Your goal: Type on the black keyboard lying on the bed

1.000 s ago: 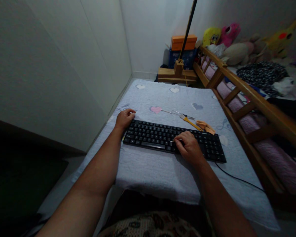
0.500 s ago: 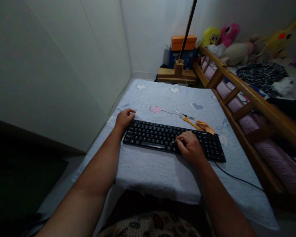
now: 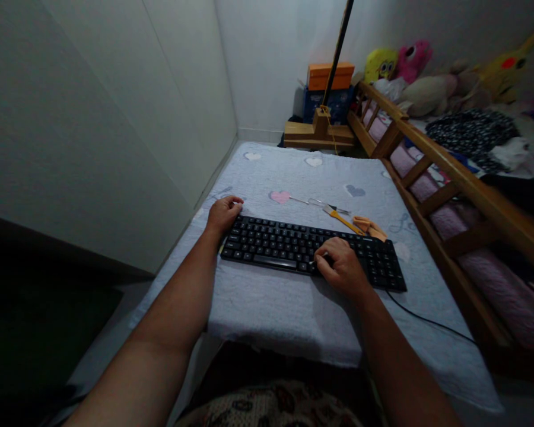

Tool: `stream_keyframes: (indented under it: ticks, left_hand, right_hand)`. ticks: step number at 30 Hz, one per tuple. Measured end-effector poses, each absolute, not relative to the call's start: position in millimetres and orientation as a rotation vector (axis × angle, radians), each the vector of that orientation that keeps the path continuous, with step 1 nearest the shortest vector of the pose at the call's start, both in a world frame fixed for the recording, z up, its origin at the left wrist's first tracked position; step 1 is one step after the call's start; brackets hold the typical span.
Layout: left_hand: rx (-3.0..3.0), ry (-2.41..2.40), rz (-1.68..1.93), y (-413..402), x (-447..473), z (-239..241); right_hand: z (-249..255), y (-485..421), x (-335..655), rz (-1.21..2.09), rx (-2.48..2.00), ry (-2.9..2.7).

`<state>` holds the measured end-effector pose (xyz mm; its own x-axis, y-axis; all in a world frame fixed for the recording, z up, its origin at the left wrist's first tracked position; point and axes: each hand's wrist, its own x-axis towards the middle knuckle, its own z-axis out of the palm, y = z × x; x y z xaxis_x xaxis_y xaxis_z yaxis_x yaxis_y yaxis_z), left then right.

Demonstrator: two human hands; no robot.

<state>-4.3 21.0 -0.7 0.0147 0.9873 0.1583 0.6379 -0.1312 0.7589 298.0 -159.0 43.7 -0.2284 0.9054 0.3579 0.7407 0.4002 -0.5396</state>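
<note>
A black keyboard [image 3: 276, 243] lies across the cloth-covered table, its keys facing up. My left hand [image 3: 225, 213] is closed on its far left corner, fingers curled at the edge. Over the right part of the keys, my right hand [image 3: 340, 265] pinches a thin white-tipped stick that looks like a cotton swab [image 3: 312, 262]; its tip is down among the lower keys right of the space bar. Most of the stick is hidden by the fingers. Behind the keyboard lie a yellow-handled brush [image 3: 345, 220], a thin wire tool [image 3: 323, 203] and a folded tan cloth [image 3: 369, 227].
Another thin white stick [image 3: 299, 200] rests near the pink heart on the tablecloth [image 3: 276, 169]. The keyboard cable [image 3: 427, 321] runs off to the right. A wooden bed rail [image 3: 454, 178] borders the table's right side; a white panel [image 3: 160, 118] stands at left. A wooden stand [image 3: 318, 131] is behind.
My right hand has shifted very slightly left, with the white tip moving down a little among the keys. My left hand stays at the keyboard's corner.
</note>
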Motion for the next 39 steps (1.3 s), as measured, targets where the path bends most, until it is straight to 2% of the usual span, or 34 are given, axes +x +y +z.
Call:
stream_keyframes:
  ticks: [39]
  left_hand:
    - [1.824,1.666,0.968,22.1,-5.7,-4.9]
  right_hand:
    - [38.7,-158.0,296.7,0.150,-1.332,-2.027]
